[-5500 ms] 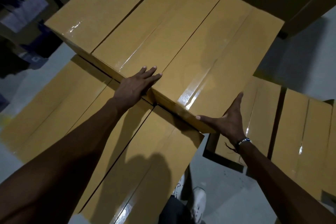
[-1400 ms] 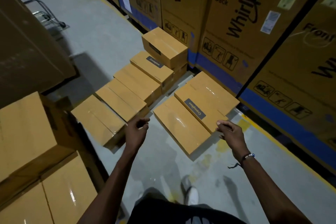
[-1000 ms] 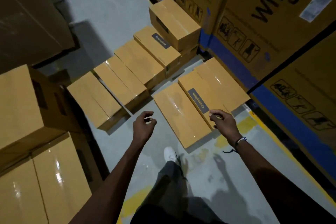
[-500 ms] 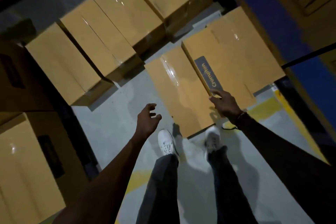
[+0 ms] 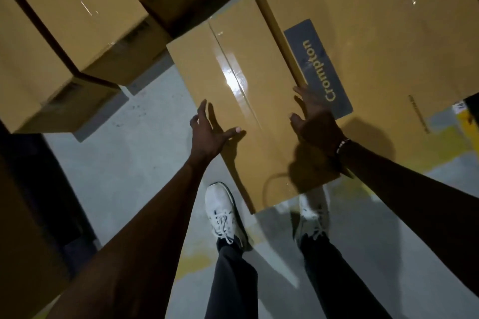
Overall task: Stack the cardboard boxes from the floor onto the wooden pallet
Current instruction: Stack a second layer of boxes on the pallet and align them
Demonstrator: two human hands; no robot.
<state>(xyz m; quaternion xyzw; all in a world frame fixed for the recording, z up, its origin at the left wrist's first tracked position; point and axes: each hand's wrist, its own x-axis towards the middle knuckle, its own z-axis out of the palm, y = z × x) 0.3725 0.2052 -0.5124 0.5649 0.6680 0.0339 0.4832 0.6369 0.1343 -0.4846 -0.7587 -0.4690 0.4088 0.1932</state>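
The long flat cardboard box lies on the grey concrete floor, its near end just ahead of the person's two white shoes. Both hands are spread above its long sides: the left hand has straight, splayed fingers over the left edge with the thumb across the top, and the right hand reaches with open fingers to the right edge. Neither has hold of anything yet, and whether the fingertips already touch the card cannot be told.

The box looks stiff and square-cornered, likely of moderate weight for its length — a two-handed lift. Its top carries a glossy strip of clear tape along the centre seam, which should be slick, so the better grip is probably on the bare long sides near the middle, fingers hooked under the bottom edges to keep it level.

The right side is the tight spot: a Crompton-labelled box sits touching it and stands a little higher, leaving scarcely a gap for fingers — sliding the target box leftward or tipping it first may be needed. To the left, apart across bare floor, stand more taped cartons in a row. The wooden pallet is not in view
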